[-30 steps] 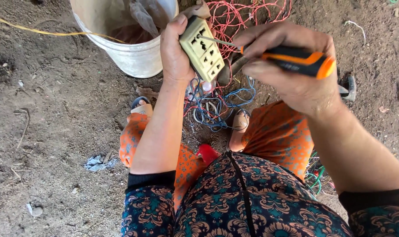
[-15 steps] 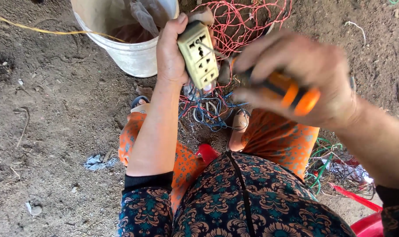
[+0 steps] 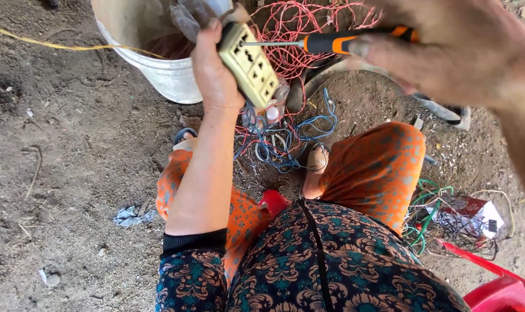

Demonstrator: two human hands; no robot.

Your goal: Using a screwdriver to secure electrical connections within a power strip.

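Fingers of left hand (image 3: pixel 213 72) around one socket plate (image 3: pixel 250 65), right hand (image 3: pixel 459 49) gripping one screwdriver (image 3: pixel 332 41).

Dark teal top (image 3: pixel 332 266) printed with tan-orange paisley, a black seam line down its middle. Black ribbed cuff (image 3: pixel 194 240) ends the left sleeve; forearm and left hand (image 3: pixel 213 75) bare. Right hand (image 3: pixel 459 49) bare too. Orange trousers (image 3: pixel 378 170) patterned with small teal flowers. Dark sandal strap on one foot (image 3: pixel 315 167)
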